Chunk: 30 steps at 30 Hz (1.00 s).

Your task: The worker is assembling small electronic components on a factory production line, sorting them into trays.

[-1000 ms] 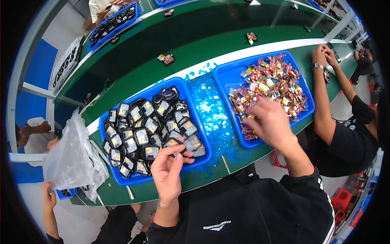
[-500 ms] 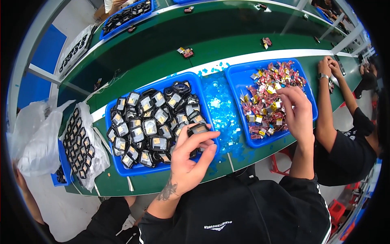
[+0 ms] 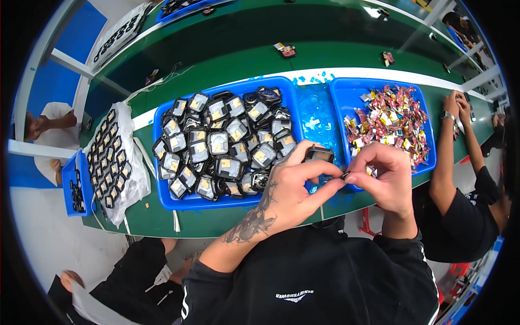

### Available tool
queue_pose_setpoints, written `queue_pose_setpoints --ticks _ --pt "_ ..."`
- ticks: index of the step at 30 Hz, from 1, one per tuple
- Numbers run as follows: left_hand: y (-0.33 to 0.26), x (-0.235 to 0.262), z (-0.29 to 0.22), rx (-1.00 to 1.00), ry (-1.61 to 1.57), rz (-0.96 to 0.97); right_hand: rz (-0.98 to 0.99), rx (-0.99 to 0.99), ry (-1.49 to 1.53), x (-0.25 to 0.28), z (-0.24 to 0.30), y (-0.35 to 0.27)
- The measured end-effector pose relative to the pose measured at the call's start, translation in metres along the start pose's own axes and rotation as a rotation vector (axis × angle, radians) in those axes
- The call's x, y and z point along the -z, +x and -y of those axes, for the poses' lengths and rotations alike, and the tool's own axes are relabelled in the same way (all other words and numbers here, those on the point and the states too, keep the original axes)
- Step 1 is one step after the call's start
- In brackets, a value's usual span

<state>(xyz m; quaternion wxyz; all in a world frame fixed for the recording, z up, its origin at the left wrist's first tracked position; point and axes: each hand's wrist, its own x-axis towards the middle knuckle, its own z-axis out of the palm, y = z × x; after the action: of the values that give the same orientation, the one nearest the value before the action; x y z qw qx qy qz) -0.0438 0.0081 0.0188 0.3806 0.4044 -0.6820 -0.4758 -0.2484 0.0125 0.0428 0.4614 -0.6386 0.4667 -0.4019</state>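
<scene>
My left hand holds a black square watch case against its fingers, with thumb and forefinger pinched out to the right. Those fingertips meet my right hand, whose thumb and forefinger grip a small dark piece; its kind is too small to make out. To the left, a blue tray is heaped with similar watch cases, many with a pale square inside. Beyond my right hand, another blue tray carries a pile of small pink, silver and yellow parts.
Blue film scraps cover the gap between the trays. Rows of watch cases lie on a white plastic sheet at left, beside a small blue bin. A co-worker's hands work at the right. Loose parts sit on the green belt behind.
Both hands have come together between the trays: the left moved right with the watch case, the right left the pile of parts. The view has shifted, and a white plastic bag at left is gone.
</scene>
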Motion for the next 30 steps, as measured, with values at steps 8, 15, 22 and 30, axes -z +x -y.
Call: queue_pose_setpoints --ticks 8,15,22,30 --pt "-0.016 0.0 0.015 0.205 -0.221 -0.212 -0.132 0.509 -0.562 -0.038 0.001 0.02" --pt "-0.023 0.009 0.033 0.236 -0.482 -0.189 0.005 0.133 -0.773 -0.031 -0.016 0.015" --pt "-0.022 0.018 0.029 0.321 -0.716 -0.012 0.129 -0.023 0.279 -0.044 -0.026 0.017" --pt "-0.028 0.017 0.025 0.055 -0.611 -0.269 -0.147 0.147 0.196 -0.051 -0.017 0.011"
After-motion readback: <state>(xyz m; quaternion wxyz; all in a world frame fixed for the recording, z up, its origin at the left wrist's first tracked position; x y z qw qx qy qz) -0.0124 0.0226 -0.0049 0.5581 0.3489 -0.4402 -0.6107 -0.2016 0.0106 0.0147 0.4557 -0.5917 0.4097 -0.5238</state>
